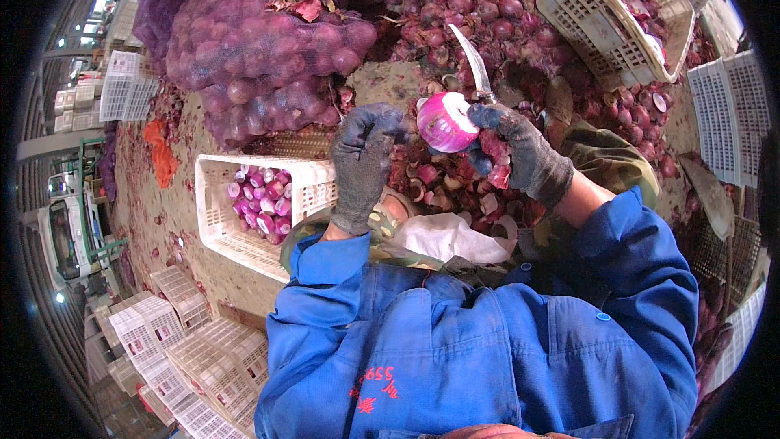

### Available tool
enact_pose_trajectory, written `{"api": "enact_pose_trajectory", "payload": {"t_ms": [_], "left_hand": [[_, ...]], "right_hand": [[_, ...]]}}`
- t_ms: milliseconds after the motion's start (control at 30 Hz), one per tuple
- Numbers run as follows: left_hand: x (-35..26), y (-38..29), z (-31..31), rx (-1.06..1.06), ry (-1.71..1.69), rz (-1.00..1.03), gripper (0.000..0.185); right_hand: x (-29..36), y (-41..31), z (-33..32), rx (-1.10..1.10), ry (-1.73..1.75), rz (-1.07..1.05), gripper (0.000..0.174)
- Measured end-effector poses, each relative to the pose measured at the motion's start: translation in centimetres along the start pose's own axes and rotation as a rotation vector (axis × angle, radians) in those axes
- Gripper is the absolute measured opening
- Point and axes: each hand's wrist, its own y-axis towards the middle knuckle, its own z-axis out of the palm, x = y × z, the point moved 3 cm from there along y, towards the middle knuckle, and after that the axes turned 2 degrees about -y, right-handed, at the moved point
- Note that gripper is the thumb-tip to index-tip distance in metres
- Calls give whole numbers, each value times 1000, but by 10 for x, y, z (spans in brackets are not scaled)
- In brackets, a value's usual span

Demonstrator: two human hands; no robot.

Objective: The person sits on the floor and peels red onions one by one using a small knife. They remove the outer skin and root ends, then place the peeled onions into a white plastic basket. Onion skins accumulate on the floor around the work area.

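Observation:
A partly peeled red onion (pixel 448 123) is held in my gloved right hand (pixel 527 149), with dark blue fingertips showing beneath it. The same hand grips a knife with a curved blade (pixel 472 61), which points up and away from me. Loose purple skin (pixel 496 155) hangs by the right fingers. To the left of the onion, my gloved left hand (pixel 365 161) has its fingers curled in, with a small gap to the onion and nothing seen in them. Below both hands lies a heap of onion skins and scraps (pixel 439 183).
A white plastic crate (pixel 244 244) with peeled onions (pixel 262 201) lies at left. Full purple mesh sacks (pixel 262 42) stand ahead, beside a pile of unpeeled onions (pixel 487 6). Another crate (pixel 600 36) leans at upper right. Stacked crates (pixel 213 360) and an orange cloth (pixel 159 152) are left.

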Motion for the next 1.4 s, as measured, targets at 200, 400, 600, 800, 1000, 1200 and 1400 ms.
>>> {"api": "enact_pose_trajectory", "payload": {"t_ms": [200,400,600,800,1000,1200,1400], "left_hand": [[4,-9,32,253,46,157,82],[3,-10,37,271,188,116,98],[-7,-10,29,205,55,-6,92],[-13,-5,17,177,-15,-114,83],[-16,-1,14,259,315,5,80],[-10,-7,20,299,280,-74,70],[-11,-10,21,306,430,-38,65]], "right_hand": [[-9,-2,11,123,178,53,36],[-6,-5,22,376,120,25,40],[-4,-3,20,69,-221,-75,33],[10,4,2,-198,-1139,-607,39],[8,-6,4,-178,-1965,-835,62],[4,-8,14,-163,-2159,-820,59],[-9,-3,10,-156,-2181,-857,61]]}}
